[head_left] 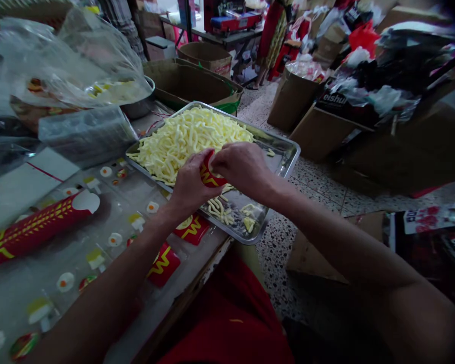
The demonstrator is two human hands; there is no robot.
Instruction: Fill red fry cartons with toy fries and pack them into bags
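My left hand (191,184) is wrapped around a red french fry carton (209,174) with yellow markings, holding it over the near side of a metal tray (293,154). At the carton's opening, my right hand (242,164) has its fingers drawn together; whatever is in them is hidden. A big heap of pale yellow fry-shaped pieces (197,129) fills the tray's far left part, and a few loose pieces (222,210) lie near its front edge. Beside the tray on the table are red cartons (192,228), partly covered by my left forearm. Farther left lies a stack of nested red cartons (38,227).
Small food-shaped pieces, some like fried eggs (115,239), lie in rows on the table (136,177). A clear plastic bag (76,60) and plastic trays (87,134) stand at the back left. Cardboard boxes (193,83) and bagged goods crowd the speckled floor (318,189). Another person (273,35) stands behind.
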